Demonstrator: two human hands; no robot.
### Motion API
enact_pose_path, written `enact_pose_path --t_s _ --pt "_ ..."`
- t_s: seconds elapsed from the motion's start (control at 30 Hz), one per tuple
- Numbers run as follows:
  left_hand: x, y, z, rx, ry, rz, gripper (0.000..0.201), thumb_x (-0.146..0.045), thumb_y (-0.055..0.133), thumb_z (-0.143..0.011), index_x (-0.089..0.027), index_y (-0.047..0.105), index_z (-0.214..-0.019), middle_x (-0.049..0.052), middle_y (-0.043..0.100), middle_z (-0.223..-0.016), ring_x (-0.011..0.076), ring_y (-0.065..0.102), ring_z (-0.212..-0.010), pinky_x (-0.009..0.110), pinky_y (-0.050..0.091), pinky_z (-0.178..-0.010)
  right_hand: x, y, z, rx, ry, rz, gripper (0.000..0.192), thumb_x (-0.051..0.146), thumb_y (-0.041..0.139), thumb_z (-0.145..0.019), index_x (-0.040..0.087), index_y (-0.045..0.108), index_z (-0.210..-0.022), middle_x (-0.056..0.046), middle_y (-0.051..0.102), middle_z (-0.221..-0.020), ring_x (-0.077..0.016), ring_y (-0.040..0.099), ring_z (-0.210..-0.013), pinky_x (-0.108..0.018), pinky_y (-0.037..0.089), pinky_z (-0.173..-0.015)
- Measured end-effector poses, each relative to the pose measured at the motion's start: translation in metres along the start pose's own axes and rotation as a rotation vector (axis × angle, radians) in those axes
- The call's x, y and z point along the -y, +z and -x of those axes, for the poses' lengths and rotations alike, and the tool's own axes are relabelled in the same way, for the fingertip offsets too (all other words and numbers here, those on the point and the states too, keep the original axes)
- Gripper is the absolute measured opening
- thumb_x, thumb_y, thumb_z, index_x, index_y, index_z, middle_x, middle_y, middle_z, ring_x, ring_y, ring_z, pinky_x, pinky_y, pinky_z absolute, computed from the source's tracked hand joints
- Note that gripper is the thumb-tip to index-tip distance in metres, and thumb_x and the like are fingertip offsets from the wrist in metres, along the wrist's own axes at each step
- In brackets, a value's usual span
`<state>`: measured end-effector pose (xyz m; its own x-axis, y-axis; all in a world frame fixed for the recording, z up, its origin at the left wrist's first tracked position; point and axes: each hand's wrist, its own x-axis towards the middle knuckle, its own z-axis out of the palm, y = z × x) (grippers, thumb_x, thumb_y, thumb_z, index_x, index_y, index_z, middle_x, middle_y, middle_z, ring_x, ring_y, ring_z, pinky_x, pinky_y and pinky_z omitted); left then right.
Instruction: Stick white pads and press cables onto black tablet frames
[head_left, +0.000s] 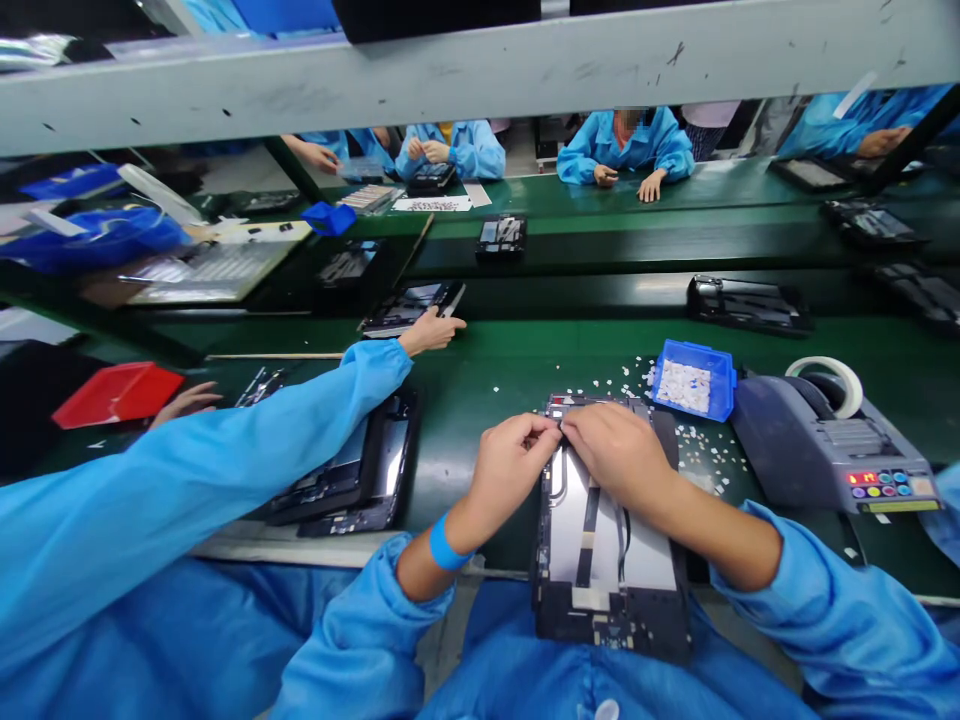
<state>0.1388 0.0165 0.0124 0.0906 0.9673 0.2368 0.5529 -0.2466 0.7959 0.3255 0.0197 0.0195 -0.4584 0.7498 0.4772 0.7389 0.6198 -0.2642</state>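
An opened tablet-like device (645,560) lies in front of me, its near end jutting over the table edge. Silver plates, dark ribbon cables and a black circuit board show inside it. Above its far end, my left hand (514,455) and my right hand (619,450) meet, fingertips pinched together close to the top left corner. Whatever sits between the fingers is too small and covered to make out. A blue band circles my left wrist. Just beyond my right hand is a blue tray (729,385) of small white pieces (684,386).
A tape dispenser (795,450) stands at the right. On the left, a co-worker's arm (330,400) reaches across to a device (412,305); stacked devices (394,460) and a red tray (112,393) are nearby. Loose white bits (709,450) are scattered. Other devices (746,303) lie farther back.
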Motion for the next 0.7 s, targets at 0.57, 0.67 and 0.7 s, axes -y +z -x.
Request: enact_pose_path --t_s 0.57,0.67,0.7 --pt "-0.009 -0.001 0.003 0.048 0.246 -0.300 0.019 -0.026 0.061 -0.101 -0.023 0.076 -0.090 0.002 0.079 -0.086 0.0188 0.072 -0.080 0.030 0.053 -0.075 -0.008 -0.007 0.005 -0.058 0.165 -0.086 0.020 0.019 0.054 -0.097 0.022 0.071 -0.086 -0.004 0.075 -0.084 -0.0204 0.069 -0.081 -0.031 0.049 -0.080" --pt "-0.010 0.000 0.001 0.063 0.205 -0.262 0.017 -0.025 0.062 -0.099 -0.024 0.077 -0.091 0.002 0.080 -0.087 0.0184 0.073 -0.080 0.029 0.053 -0.075 -0.010 -0.009 0.011 -0.074 0.129 -0.087 0.020 0.024 0.054 -0.101 0.021 0.072 -0.092 -0.006 0.077 -0.089 -0.0219 0.070 -0.085 -0.033 0.050 -0.085" --pt "-0.010 0.001 0.002 0.067 0.208 -0.263 0.017 -0.025 0.063 -0.099 -0.024 0.077 -0.091 0.002 0.080 -0.087 0.0186 0.072 -0.080 0.030 0.053 -0.075 -0.009 -0.009 0.012 -0.065 0.114 -0.086 0.021 0.024 0.054 -0.102 0.021 0.072 -0.092 -0.006 0.077 -0.089 -0.0221 0.070 -0.084 -0.034 0.050 -0.085"
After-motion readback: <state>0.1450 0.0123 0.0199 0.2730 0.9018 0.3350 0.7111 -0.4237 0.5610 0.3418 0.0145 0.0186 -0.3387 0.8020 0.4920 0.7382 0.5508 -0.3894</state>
